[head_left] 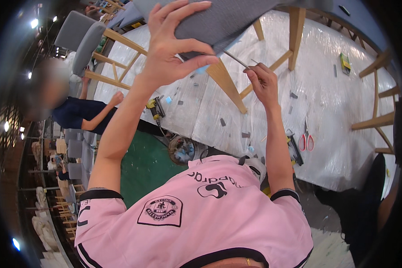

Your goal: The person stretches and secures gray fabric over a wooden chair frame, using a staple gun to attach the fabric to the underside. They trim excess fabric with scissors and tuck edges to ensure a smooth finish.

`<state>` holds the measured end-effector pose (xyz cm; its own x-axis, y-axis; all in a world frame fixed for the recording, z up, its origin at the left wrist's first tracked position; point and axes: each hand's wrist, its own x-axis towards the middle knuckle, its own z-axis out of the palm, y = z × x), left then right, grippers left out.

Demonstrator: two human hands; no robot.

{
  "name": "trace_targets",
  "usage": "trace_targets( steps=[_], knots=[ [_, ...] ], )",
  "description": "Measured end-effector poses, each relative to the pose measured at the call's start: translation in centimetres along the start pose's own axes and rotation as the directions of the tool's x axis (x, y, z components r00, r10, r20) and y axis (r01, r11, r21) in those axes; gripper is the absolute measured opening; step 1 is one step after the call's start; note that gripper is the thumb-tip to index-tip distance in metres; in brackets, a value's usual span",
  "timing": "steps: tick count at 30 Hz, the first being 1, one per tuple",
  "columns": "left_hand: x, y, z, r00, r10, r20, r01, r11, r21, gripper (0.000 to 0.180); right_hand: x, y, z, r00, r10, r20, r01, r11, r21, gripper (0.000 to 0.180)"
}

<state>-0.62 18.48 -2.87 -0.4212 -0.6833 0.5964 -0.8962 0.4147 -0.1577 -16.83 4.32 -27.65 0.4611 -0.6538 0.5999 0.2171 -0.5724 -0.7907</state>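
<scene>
A grey upholstered chair [223,22] with pale wooden legs is tilted over the bench in front of me. My left hand [169,49] grips its padded corner, thumb and forefinger close together at the fabric edge and the other fingers spread across the cloth. My right hand [264,82] is closed around a thin metal rod-like tool [236,60]. The tool's far end reaches the underside of that corner, beside a wooden leg [228,85]; its tip is hidden, and its handle is mostly inside my fist.
Plastic film covers the bench [317,102], strewn with dark scraps. Red-handled scissors [306,140], a staple gun [295,145], another staple gun [155,108] and a yellow-green box [345,63] lie there. A co-worker [82,111] is at the left, near another grey chair [82,38]. Wooden chair legs [375,120] stand right.
</scene>
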Motion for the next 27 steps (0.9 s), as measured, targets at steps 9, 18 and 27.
trace_targets(
  steps=[9,18,27],
  knots=[
    [-1.3,-1.9,3.6,0.926,-0.044,-0.374,0.098,0.987,0.125,0.049,0.3,1.1,0.9,0.996,-0.078,-0.053,0.078,0.997,-0.003,0.018],
    [-0.4,-0.9,2.7,0.954,0.011,-0.298,0.012,0.997,0.073,0.065,0.4,2.5,0.4,0.992,-0.108,-0.064,0.108,0.994,-0.016,0.015],
    [-2.3,-2.4,4.3,0.909,-0.104,-0.404,0.102,0.994,-0.027,0.058,0.3,1.2,1.6,0.992,-0.052,-0.116,0.06,0.996,0.061,0.015]
  ],
)
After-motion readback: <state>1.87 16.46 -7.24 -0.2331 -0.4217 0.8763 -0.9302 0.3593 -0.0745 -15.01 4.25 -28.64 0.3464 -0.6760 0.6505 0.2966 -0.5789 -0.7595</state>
